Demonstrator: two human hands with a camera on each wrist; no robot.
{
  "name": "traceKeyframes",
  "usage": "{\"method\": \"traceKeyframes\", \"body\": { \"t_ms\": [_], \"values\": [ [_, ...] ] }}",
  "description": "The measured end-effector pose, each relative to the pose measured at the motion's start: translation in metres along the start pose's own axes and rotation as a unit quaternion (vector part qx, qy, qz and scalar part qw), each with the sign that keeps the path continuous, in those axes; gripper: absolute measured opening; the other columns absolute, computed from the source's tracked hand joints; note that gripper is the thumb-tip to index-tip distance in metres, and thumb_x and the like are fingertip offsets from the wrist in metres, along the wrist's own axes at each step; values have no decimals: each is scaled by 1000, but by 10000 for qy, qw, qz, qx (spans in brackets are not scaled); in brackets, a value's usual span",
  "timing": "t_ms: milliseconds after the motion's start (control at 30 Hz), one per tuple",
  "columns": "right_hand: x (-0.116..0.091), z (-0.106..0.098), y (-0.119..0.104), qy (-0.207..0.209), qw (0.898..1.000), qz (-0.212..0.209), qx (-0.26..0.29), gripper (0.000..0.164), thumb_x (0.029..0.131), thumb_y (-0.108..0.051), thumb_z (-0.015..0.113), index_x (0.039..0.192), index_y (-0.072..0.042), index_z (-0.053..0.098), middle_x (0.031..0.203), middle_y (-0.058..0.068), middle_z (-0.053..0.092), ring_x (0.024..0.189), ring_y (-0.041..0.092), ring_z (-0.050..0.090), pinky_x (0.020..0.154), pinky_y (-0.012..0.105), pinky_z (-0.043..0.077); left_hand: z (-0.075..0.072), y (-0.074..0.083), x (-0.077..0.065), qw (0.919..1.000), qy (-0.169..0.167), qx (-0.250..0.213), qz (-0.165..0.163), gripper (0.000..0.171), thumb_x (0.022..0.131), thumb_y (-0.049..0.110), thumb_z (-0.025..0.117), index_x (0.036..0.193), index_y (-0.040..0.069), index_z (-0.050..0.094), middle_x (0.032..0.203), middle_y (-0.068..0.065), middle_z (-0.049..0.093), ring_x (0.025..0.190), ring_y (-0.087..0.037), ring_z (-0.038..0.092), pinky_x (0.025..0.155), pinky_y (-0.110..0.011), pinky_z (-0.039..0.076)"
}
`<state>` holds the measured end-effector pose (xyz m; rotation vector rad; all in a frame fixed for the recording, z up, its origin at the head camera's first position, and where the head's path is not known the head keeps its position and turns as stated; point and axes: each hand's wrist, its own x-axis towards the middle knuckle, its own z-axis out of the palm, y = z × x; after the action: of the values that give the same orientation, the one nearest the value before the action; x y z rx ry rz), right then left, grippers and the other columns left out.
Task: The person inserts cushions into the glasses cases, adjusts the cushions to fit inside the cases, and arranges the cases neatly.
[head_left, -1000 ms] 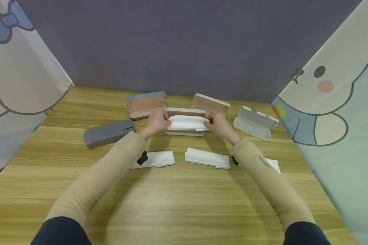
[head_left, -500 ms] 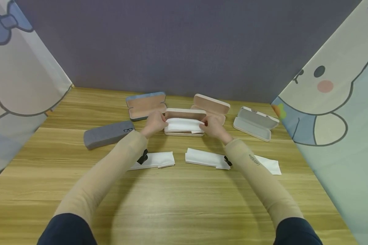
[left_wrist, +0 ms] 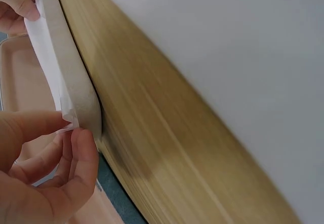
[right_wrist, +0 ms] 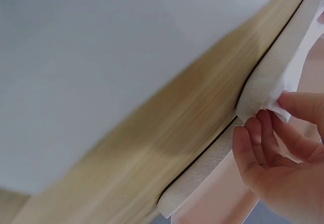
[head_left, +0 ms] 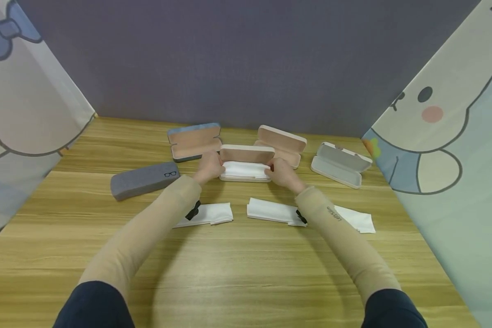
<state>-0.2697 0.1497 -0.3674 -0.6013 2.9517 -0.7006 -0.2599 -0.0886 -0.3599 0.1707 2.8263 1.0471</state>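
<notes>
A folded white cloth [head_left: 246,170] lies in the lower half of an open glasses case [head_left: 247,155] with a pinkish-beige lining and an off-white outside. At the cloth's left end my left hand [head_left: 209,167] pinches a corner between thumb and fingers, right at the case's rim. My right hand [head_left: 284,173] pinches the opposite end the same way. In the left wrist view the cloth [left_wrist: 44,51] runs along the inside of the case wall [left_wrist: 76,67]. The right wrist view shows the cloth's end [right_wrist: 280,111] between thumb and fingertips.
Behind stand an open blue-edged case [head_left: 195,140] and another pinkish case [head_left: 282,142]. An open grey-lined case [head_left: 340,165] is at right, a closed grey case [head_left: 145,180] at left. Folded white cloths [head_left: 214,213], [head_left: 274,211] and a third cloth [head_left: 361,220] lie nearer, partly under the forearms.
Both hands have lowered the folded white cloth into the open case and moved slightly closer together. The other cases and cloths have stayed put.
</notes>
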Motion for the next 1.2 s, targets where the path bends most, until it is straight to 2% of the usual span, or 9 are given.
{"method": "traceKeyframes", "body": {
  "t_ms": [433, 600, 800, 900, 1000, 1100, 1200],
  "values": [
    [0, 2, 2, 105, 9999, 41, -65, 16, 91, -6, 57, 95, 8, 65, 77, 12, 58, 67, 18, 48, 61, 25, 37, 2, 3, 1, 9997, -96, 28, -227, 45, 83, -9, 48, 48, 15, 32, 45, 5, 26, 44, -8, 23, 46, -22, 26],
    [-2, 0, 2, 73, 9999, 94, 2, 20, 91, -5, 56, 103, 9, 64, 90, 19, 64, 78, 24, 55, 72, 34, 46, 1, 4, 0, 9993, -158, 157, -312, 44, 84, -7, 49, 49, 14, 33, 46, 5, 26, 44, -8, 23, 46, -21, 26],
    [-5, -5, 6, 134, 9997, 50, 197, 23, 91, -3, 54, 107, 12, 62, 100, 25, 65, 90, 31, 59, 83, 42, 50, -3, 1, -2, 9991, -41, 176, -371, 44, 88, 0, 53, 50, 14, 38, 46, 5, 32, 44, -8, 30, 46, -21, 29],
    [-7, -7, 10, 155, 9996, 60, 222, 24, 92, -4, 55, 108, 12, 63, 101, 26, 65, 90, 30, 60, 82, 41, 50, -6, 0, -3, 9992, 17, 281, -294, 47, 89, 3, 54, 47, 14, 38, 44, 5, 33, 42, -8, 30, 45, -20, 28],
    [-9, -12, 13, 173, 9995, 100, 262, 26, 91, -4, 56, 110, 13, 63, 98, 25, 65, 82, 26, 58, 74, 36, 49, -9, -1, -4, 9992, 61, 318, -229, 49, 89, 5, 57, 45, 14, 41, 43, 6, 35, 41, -7, 31, 45, -19, 29],
    [-10, -17, 13, 206, 9992, 112, 316, 26, 89, -3, 57, 108, 14, 63, 87, 22, 64, 68, 19, 51, 64, 28, 43, -12, -2, -5, 9988, 123, 422, -193, 38, 90, 11, 61, 52, 5, 58, 45, 7, 42, 44, -7, 36, 47, -19, 33],
    [-11, -19, 13, 188, 9991, 130, 348, 24, 89, -4, 57, 103, 14, 64, 81, 20, 62, 62, 15, 47, 60, 26, 40, -14, -6, -6, 9991, 81, 334, -241, 39, 89, 14, 64, 52, 5, 57, 44, 7, 41, 43, -7, 35, 47, -20, 34]
  ]
}}
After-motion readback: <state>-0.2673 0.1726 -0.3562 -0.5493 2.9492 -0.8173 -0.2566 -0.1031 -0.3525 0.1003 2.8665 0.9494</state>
